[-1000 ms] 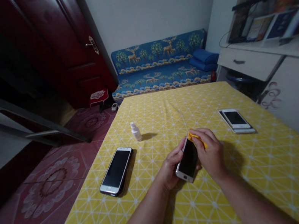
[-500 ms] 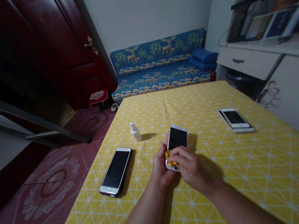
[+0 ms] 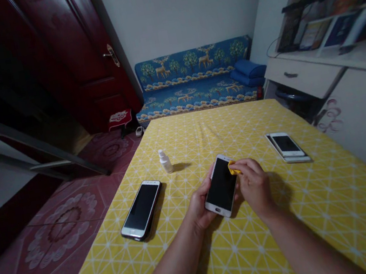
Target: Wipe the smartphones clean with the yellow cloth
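Since the earlier frame, the yellow cloth (image 3: 233, 169) has slid up from the bottom end of the white-framed smartphone (image 3: 220, 187) to the top corner of its right edge, and the phone now sits a little closer to me, tilted with its top leaning to the right.

My left hand (image 3: 199, 205) is closed around the phone, cradling it from underneath and along its left edge, with the dark screen facing up. My right hand (image 3: 254, 186) is curled, pinching the cloth between thumb and fingers and pressing it against the phone's edge. A small bit of the cloth shows; the rest is bunched inside my grip. The phone is held just above the yellow patterned tablecloth (image 3: 293, 240), right in front of me, and I can't tell whether its lower end touches it.

Left of my hands, a black-screened phone (image 3: 141, 209) lies face up, tilted on the tablecloth. Farther ahead stands a small white spray bottle (image 3: 165, 161), capped and upright; I can't see what's inside it. To the right, a white phone (image 3: 285, 144) rests on top of a larger flat white device (image 3: 291, 160), both well apart from my right hand.

Beyond the table are a blue deer-print sofa (image 3: 191, 62) and a dark red door (image 3: 73, 57).
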`<state>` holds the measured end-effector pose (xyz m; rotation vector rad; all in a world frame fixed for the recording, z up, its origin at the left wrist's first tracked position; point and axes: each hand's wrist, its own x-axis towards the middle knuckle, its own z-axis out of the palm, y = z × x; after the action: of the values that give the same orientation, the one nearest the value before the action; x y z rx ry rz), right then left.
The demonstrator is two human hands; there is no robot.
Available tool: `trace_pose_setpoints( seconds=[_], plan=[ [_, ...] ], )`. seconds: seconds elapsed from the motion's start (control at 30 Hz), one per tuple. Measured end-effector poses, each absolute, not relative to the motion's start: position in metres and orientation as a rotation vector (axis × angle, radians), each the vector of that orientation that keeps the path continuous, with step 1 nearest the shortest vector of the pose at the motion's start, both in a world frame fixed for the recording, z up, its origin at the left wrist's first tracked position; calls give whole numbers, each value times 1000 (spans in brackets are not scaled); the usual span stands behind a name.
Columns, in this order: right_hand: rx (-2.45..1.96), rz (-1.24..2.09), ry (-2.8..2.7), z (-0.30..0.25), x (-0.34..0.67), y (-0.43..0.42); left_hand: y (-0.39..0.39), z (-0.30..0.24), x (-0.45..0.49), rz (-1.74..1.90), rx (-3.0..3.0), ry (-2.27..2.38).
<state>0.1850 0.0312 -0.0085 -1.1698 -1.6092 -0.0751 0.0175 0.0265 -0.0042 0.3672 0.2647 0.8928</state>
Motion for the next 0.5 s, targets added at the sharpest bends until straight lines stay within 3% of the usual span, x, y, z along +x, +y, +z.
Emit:
trace_pose_setpoints(
  seconds=[0.23, 0.5],
  plan=[
    [-1108, 93, -1873, -3, 143, 5, 40, 1, 8, 1169, 204, 408],
    [-1024, 203, -2015, 1, 131, -7, 41, 8, 8, 1175, 51, 547]
  ],
)
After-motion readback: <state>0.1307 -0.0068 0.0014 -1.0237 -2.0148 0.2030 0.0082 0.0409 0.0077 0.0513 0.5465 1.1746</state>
